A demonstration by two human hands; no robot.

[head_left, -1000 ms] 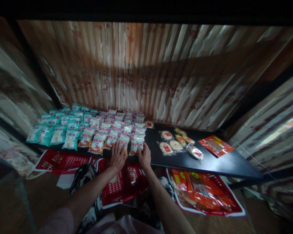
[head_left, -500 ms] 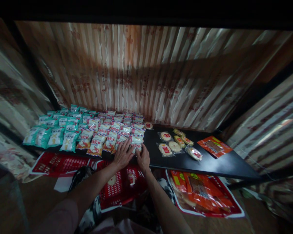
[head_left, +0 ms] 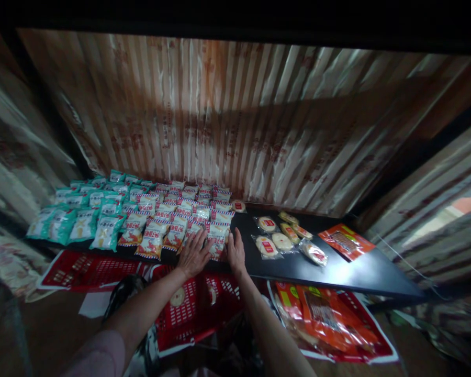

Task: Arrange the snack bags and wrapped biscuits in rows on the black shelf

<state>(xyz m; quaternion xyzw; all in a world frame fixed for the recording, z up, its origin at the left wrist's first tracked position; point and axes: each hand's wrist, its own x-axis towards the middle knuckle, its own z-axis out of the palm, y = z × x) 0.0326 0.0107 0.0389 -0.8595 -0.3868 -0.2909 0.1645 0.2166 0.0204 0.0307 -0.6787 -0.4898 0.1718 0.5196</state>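
My left hand (head_left: 195, 253) lies with its fingers stretched out over the front row of small snack bags, touching one bag and the edge of the bag beside it. That white snack bag with red print (head_left: 219, 235) lies between my two hands at the front right corner of the rows. Along its right side rests my right hand (head_left: 236, 252), fingers extended and held upright against the edge. Several like bags (head_left: 153, 238) stand in rows behind and to the left. Farther left are teal-and-white snack bags (head_left: 107, 230).
Round wrapped pastries (head_left: 267, 247) and yellow packets (head_left: 289, 231) lie right of my hands on the black shelf (head_left: 259, 267). An orange packet (head_left: 346, 241) is at the right end. Below stand red baskets (head_left: 180, 335), the right one holding orange packets (head_left: 325, 317). A corrugated wrapped wall (head_left: 235, 120) closes the back.
My right hand has shifted slightly right and straightened its fingers along the bag's side. More of the corner bag shows between my hands. The view has tilted a little.
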